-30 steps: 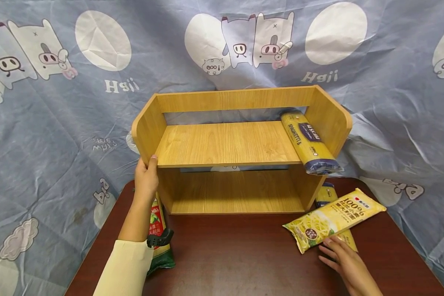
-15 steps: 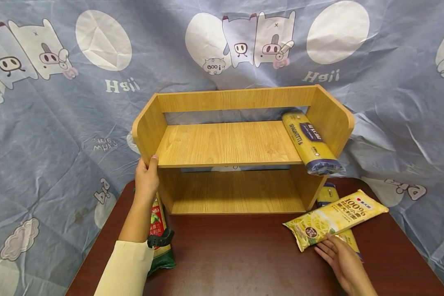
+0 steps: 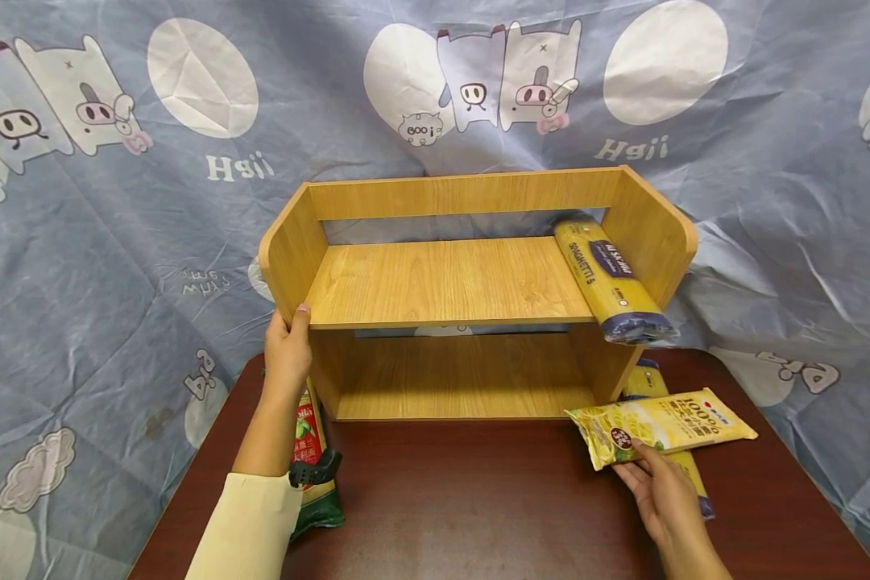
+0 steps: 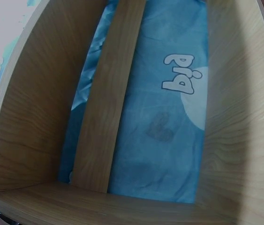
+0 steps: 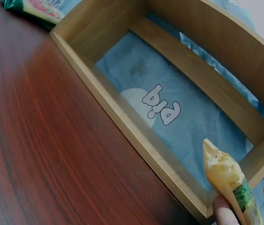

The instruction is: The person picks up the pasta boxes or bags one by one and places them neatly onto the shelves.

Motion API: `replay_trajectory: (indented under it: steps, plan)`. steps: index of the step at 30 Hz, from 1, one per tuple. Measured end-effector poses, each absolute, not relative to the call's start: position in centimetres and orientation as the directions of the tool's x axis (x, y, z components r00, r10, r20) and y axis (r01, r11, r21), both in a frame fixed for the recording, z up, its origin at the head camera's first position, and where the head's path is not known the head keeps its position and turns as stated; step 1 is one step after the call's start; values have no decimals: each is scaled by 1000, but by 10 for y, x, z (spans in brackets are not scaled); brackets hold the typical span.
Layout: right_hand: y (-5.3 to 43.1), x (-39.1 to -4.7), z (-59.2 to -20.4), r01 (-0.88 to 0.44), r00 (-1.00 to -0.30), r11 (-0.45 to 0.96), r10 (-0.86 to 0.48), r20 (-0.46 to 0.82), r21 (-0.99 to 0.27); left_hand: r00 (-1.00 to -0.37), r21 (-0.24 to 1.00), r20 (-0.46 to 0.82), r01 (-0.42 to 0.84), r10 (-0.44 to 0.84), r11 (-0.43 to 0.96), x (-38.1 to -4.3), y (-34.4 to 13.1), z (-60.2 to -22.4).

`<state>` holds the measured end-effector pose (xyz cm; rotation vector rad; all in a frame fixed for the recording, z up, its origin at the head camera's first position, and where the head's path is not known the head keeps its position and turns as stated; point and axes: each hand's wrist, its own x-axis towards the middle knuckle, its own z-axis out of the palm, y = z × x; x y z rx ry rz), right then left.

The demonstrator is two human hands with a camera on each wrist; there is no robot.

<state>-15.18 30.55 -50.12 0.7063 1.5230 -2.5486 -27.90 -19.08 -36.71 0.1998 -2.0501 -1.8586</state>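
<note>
A two-tier wooden shelf (image 3: 449, 282) stands on the table. My left hand (image 3: 287, 346) grips the edge of its left side panel, thumb at the front of the upper board. With my right hand (image 3: 663, 491) I hold a yellow pasta packet (image 3: 667, 427) by its lower edge, thumb on the front and fingers beneath. In the right wrist view one end of the pasta packet (image 5: 225, 173) shows beside the shelf's lower tier. Behind it in the head view, a yellow and blue spaghetti packet (image 3: 689, 471) lies on the table, partly covered.
Another spaghetti packet (image 3: 609, 278) lies on the upper tier against the right panel, its end jutting past the front edge. A red and green pasta packet (image 3: 319, 483) lies left of the shelf, partly behind my left forearm. A patterned cloth (image 3: 435, 97) hangs behind.
My right hand has taken hold of the yellow pasta packet and turned it flatter, its right end lowered. The spaghetti packet beneath has shifted slightly toward me. My left hand stays put.
</note>
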Motion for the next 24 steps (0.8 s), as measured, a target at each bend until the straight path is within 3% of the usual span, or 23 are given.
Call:
replay_trajectory:
  steps: [19,24]
  plan:
    - [314,-152,-511,25,-971,-771,132,-199,-636,-921,986,159,128,-357,110,-278,-189,-368]
    - [310,-150,-510,-5,-960,-786,176,-216,-619,-924,987,153,123,-351,107,-278,-190,-368]
